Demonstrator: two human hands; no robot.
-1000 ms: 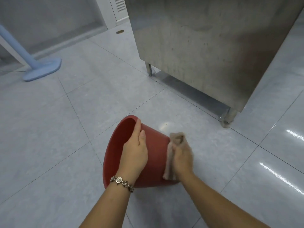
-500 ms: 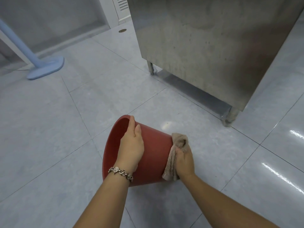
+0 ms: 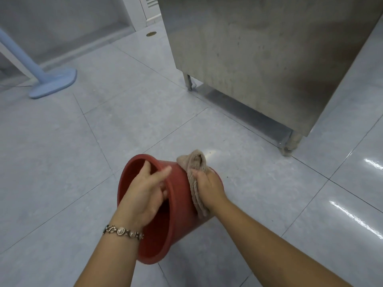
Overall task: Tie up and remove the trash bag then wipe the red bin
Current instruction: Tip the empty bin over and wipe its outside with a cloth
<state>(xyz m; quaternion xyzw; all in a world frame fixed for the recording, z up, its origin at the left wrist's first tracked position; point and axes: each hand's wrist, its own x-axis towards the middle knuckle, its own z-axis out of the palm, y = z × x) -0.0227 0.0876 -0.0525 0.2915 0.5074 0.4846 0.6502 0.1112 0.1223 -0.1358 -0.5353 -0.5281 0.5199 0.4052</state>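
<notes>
A person held a red bin (image 3: 178,206) tipped onto its side over a grey tiled floor (image 3: 62,162), its open mouth turned toward the left of the frame and toward the camera. The left hand (image 3: 143,195) gripped the bin at its rim, with the thumb lying over the outer wall and the fingers (image 3: 145,165) curled over the edge into the mouth. A metal link bracelet (image 3: 123,232) circled the left wrist.

The right hand (image 3: 209,185) pressed a beige cloth (image 3: 195,172) against the outside wall of the bin, near its narrower base end. The fingers of that hand were closed on the cloth, which bunched above the knuckles and hung in a fold down the bin's side below the palm. Whether the bin's lower edge touched the floor or hung just above it could not be told from this angle; a soft shadow lay beneath it. The inside of the bin appeared bare red plastic where it showed past the left hand.

Behind the bin stood a stainless steel cabinet (image 3: 259,59) on short metal legs (image 3: 290,143), its panel dull and smudged. At the far left, a pale blue stand base (image 3: 53,83) rested on the tiles with its pole (image 3: 16,52) rising out of the frame. Bright streaks of ceiling light reflected off the glossy tiles at the right.
</notes>
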